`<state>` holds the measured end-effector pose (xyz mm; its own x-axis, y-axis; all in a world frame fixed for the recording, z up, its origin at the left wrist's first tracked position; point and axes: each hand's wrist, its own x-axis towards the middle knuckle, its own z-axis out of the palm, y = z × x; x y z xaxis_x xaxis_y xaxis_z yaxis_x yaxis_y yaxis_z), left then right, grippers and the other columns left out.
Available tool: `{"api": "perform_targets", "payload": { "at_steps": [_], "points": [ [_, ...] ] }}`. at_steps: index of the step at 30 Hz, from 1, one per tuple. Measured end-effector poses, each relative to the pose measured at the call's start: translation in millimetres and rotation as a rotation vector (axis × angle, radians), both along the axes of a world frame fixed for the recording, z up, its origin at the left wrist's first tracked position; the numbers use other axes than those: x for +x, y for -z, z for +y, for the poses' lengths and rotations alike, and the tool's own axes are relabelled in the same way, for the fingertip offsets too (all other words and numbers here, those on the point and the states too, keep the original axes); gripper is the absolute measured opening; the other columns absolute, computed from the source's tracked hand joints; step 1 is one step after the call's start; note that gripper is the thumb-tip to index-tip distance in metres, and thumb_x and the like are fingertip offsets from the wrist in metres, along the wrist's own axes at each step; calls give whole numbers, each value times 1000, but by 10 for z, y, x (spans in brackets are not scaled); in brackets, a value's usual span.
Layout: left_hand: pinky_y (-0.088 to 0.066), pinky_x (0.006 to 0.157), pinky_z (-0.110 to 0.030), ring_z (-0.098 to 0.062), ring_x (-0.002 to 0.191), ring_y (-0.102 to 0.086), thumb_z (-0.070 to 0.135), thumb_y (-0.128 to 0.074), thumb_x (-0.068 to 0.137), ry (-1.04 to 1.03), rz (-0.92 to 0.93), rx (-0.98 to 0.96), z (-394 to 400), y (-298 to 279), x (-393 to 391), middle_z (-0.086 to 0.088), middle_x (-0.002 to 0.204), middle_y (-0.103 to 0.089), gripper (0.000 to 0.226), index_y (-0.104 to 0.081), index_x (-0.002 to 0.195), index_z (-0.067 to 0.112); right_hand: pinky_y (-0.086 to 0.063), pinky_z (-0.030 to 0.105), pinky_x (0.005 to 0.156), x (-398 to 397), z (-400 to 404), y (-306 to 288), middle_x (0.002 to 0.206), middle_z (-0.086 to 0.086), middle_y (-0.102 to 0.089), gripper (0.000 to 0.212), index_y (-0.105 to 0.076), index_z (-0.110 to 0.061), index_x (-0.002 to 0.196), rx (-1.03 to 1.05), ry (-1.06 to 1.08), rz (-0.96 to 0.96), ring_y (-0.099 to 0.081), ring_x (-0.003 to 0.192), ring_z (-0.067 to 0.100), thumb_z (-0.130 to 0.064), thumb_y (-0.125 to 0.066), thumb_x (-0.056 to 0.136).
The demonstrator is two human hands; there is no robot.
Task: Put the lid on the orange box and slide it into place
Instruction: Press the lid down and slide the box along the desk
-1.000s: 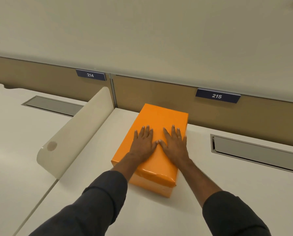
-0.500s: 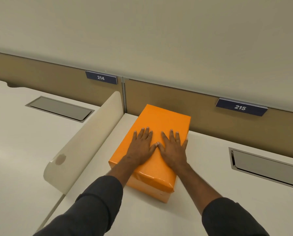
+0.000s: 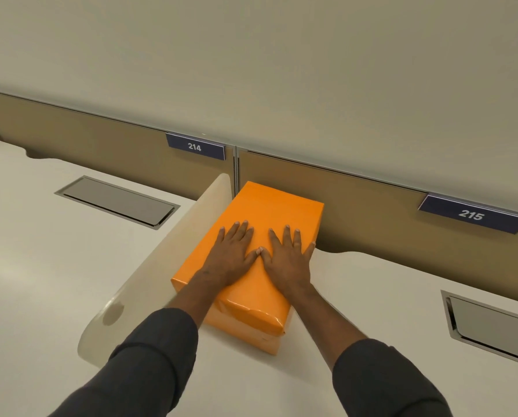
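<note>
Both hands, left hand [image 3: 232, 260] and right hand [image 3: 288, 261], lie flat and unclenched on the glossy orange cardboard lid [image 3: 260, 224], grasping nothing. The orange box [image 3: 248, 332] sits on the white desk [image 3: 357, 296], its far end at the tan back panel [image 3: 372, 206] (beside the curved cream divider [image 3: 161, 266]). Uneven pressing could skew the lid or jam the box against the divider

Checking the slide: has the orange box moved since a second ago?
Yes. The orange box has slid away from the person and leftward, closing on the brown back panel and the cream curved divider.
</note>
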<state>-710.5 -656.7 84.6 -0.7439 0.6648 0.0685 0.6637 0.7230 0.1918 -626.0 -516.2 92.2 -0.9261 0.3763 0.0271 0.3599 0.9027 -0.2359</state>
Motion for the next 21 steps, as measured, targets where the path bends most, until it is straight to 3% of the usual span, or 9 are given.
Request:
{"api": "perform_targets", "payload": {
  "at_steps": [21],
  "points": [
    [-5, 124, -48, -22, 154, -6, 57, -28, 100, -4, 8, 21, -206, -4, -453, -4, 167, -10, 70, -16, 157, 18, 1, 69, 115, -457, -155, -2, 166, 11, -4, 67, -11, -30, 156, -2, -27, -10, 3, 152, 37, -62, -21, 98]
  ]
}}
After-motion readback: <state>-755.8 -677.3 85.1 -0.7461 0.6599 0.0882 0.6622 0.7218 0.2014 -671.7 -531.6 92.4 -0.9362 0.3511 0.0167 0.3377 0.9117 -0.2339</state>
